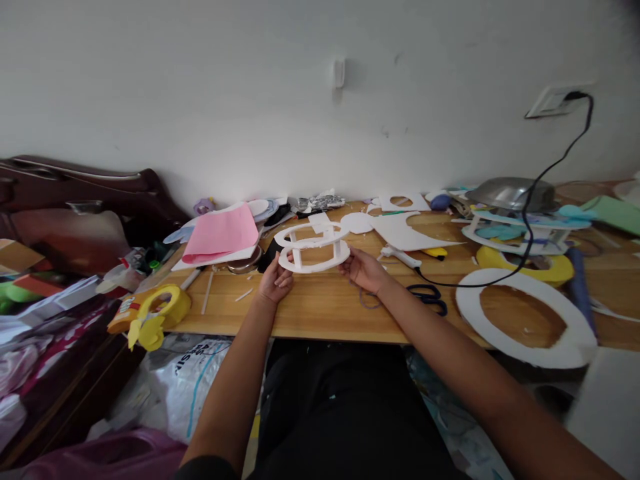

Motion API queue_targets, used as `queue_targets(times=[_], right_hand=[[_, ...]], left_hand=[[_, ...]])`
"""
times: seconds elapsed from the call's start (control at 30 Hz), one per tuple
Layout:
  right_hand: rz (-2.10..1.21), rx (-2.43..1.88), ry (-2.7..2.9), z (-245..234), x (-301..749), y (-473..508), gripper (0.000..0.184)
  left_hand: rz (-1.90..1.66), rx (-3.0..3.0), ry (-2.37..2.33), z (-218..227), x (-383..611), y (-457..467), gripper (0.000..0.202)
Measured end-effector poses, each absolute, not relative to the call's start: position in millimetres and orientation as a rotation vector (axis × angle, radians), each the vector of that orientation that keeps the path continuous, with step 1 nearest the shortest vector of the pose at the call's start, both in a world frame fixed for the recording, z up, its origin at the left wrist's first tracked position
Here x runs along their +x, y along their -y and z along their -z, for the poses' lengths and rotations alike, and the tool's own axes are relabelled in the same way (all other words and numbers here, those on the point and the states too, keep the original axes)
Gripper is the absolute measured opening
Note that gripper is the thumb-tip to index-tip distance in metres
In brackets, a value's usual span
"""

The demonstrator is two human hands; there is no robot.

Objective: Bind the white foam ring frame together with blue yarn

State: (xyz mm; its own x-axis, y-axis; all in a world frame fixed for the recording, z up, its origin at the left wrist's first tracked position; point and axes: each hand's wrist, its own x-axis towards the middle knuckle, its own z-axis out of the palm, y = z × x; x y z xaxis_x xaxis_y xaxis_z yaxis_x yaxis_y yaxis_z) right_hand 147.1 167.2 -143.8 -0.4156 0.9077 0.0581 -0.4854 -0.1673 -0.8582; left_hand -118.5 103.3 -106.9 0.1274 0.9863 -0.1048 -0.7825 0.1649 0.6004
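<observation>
Between my two hands is a white foam-board ring frame (320, 267), made of two rings joined by short upright posts. It is held up above the wooden table. My left hand (277, 280) grips the lower ring at its left end, with the fingers closed. At the right end, my right hand (364, 269) pinches the same lower ring. Just beyond the right hand lies a white glue gun (400, 257) with a black cord. Dark-handled scissors (427, 295) rest to the right of that hand, partly behind my forearm.
Pink sheet (223, 235) and white cut boards (415, 232) lie at the back. On the right are a large white ring (470, 300), a metal bowl (515, 193) and a yellow ring (555, 272). A yellow ring piece (177, 303) overhangs the front left edge. The black cord (533, 193) runs to a wall socket.
</observation>
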Motion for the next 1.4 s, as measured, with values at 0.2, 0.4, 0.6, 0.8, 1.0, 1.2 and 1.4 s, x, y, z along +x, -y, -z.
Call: queue_targets(times=[0.2, 0.4, 0.6, 0.8, 1.0, 1.2, 1.4], right_hand=[[-1.375, -0.603, 1.102, 113, 182, -167, 0.055], [-1.404, -0.673, 1.349, 89, 227, -161, 0.048], [-1.501, -0.705, 1.519, 91, 220, -151, 0.045], [-1.54, -0.667, 1.542, 92, 215, -145, 0.045], [-1.508, -0.669, 1.487, 95, 212, -147, 0.043], [-1.348, -0.717, 1.344, 101, 201, -154, 0.041], [-1.102, -0.842, 1.291, 122, 187, -161, 0.032]], left_hand=[[-1.51, 0.483, -0.547, 109, -117, -111, 0.033], [-1.61, 0.524, -0.628, 119, -115, -118, 0.015], [-1.617, 0.599, -0.766, 128, -112, -123, 0.025], [-1.686, 0.67, -0.844, 132, -113, -128, 0.034], [-1.737, 0.762, -0.857, 135, -112, -130, 0.04], [-1.703, 0.845, -0.911, 135, -107, -128, 0.044], [-1.673, 0.885, -0.901, 131, -103, -124, 0.037]])
